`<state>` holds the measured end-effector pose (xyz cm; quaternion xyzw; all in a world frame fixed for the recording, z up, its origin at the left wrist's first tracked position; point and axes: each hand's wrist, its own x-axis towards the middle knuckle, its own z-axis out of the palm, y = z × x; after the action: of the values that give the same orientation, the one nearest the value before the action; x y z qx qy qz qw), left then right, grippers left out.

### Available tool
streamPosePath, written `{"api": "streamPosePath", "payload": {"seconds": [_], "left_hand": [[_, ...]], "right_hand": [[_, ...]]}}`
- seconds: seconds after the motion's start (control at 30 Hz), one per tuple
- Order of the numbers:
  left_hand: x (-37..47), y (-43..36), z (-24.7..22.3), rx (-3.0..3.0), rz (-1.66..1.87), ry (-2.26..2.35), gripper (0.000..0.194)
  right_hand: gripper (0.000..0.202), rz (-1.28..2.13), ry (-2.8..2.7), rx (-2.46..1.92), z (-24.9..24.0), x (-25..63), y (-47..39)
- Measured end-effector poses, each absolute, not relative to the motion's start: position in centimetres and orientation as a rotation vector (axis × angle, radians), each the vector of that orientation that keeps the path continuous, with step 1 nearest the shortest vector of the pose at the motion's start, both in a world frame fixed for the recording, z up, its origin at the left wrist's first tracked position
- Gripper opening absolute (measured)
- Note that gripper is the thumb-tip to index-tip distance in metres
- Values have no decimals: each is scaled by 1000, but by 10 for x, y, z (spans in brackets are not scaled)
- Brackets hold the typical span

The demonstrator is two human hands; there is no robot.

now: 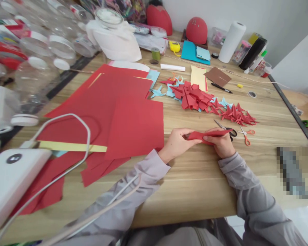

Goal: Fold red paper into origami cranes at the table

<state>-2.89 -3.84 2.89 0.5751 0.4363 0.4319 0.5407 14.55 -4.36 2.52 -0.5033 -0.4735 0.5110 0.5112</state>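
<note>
A folded piece of red paper [195, 136] is held above the table between both hands. My left hand [176, 143] pinches its left end with thumb and fingers. At the other end, my right hand [222, 145] grips it, the thumb lying on the near side and the fingers partly hidden behind. Large red sheets [137, 128] lie to the left of my left hand. Beyond the hands is a heap of red folded paper pieces [192, 95] with some light blue ones. Black-handled scissors [232, 134] lie partly behind my right hand, and orange-handled scissors [247, 138] rest to its right.
Clear plastic bottles [37, 82] crowd the left side. A white cable [88, 136] loops over the red sheets from a white device [17, 177]. At the back stand a red dome [196, 30] and a white roll [231, 42]. A pixelated dark object [292, 172] lies at right.
</note>
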Motion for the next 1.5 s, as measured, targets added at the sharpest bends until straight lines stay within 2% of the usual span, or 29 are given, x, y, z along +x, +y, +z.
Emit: {"api": "streamPosePath", "payload": {"seconds": [0.13, 0.27, 0.47, 0.83, 1.23, 1.4, 1.5], "left_hand": [[-30, -39, 30, 1351, 982, 1096, 20], [-30, -39, 37, 1272, 1044, 1158, 19], [-28, -36, 37, 1112, 1187, 1197, 20], [-28, -38, 40, 1105, 1145, 1156, 22], [-29, -38, 38, 1111, 1086, 1132, 26], [-27, -40, 45, 1120, 980, 1117, 37], [-27, -41, 46, 1161, 958, 1191, 36]], "right_hand": [[20, 1225, -1234, -1179, 27, 144, -46], [22, 1256, -1229, -1127, 28, 141, -46], [40, 1329, -1270, -1091, 31, 139, -44], [27, 1267, -1245, -1173, 30, 138, -44], [27, 1284, -1214, -1196, 27, 137, -43], [23, 1297, -1252, -1181, 30, 138, -44], [23, 1300, -1258, -1195, 31, 138, -44]]}}
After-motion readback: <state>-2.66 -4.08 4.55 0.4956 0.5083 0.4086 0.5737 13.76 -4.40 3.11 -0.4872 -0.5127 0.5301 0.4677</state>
